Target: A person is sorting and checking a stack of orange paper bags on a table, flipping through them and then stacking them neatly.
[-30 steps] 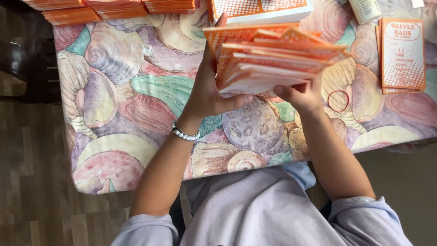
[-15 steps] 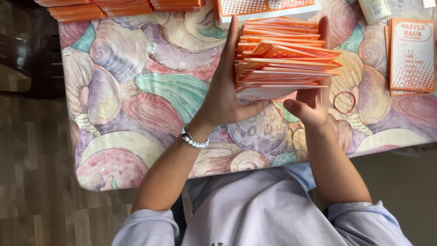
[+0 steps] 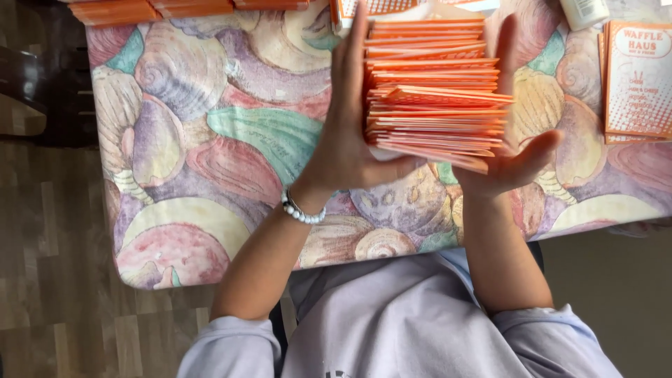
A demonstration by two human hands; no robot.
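A thick stack of orange paper sleeves stands on edge between my two hands above a table covered in a shell-patterned cloth. My left hand presses flat against the stack's left side, fingers straight up, a white bead bracelet on its wrist. On the other side, my right hand cups the stack from below and the right, palm up, fingers spread along the edge. The sleeves are roughly squared, with a few sticking out on the right.
More orange sleeves lie in piles along the table's far edge. An orange-and-white printed card pile sits at the right, a white bottle at the top right. A dark chair stands left on the wooden floor.
The stack was fanned and tilted; both hands have pushed it together and raised it, so it now stands squarer, with my left palm flat along its side.
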